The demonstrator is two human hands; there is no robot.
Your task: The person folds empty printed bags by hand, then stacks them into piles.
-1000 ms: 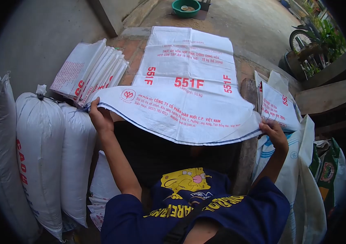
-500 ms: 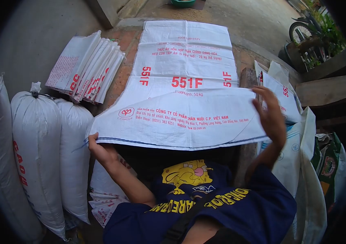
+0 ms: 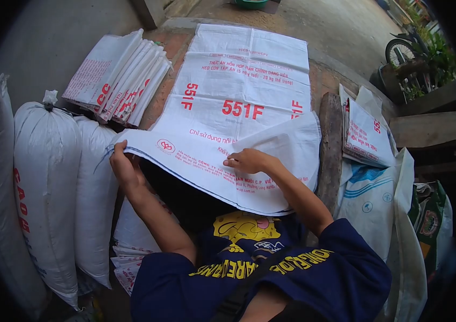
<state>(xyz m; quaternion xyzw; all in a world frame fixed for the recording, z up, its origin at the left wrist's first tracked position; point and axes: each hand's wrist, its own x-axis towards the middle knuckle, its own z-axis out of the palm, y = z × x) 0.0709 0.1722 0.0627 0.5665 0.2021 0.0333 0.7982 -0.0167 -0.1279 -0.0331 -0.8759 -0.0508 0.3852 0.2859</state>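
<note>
A white woven feed sack [image 3: 206, 70] with red print reading 551F lies spread out in front of me. Its near end is bent back, and a dark blue stitched line runs along the near edge. My left hand [image 3: 126, 169] is closed on the left corner of that edge, thumb on top. On the middle of the sack lies my right hand [image 3: 252, 161], fingers curled together at the tip of a turned-over flap [image 3: 287, 134]. Its palm and the exact pinch are hidden.
Folded printed sacks [image 3: 115, 78] are stacked at the left, beside full tied white bags [image 3: 45, 188]. On the right stand a wooden beam [image 3: 329, 150], more folded sacks [image 3: 365, 131] and a draped pale sack [image 3: 367, 198]. A motorbike wheel [image 3: 399, 52] shows farther back.
My right hand has moved left from the sack's right edge to its middle, and the sack's right side is now turned over. My left hand has shifted slightly up, still holding its corner.
</note>
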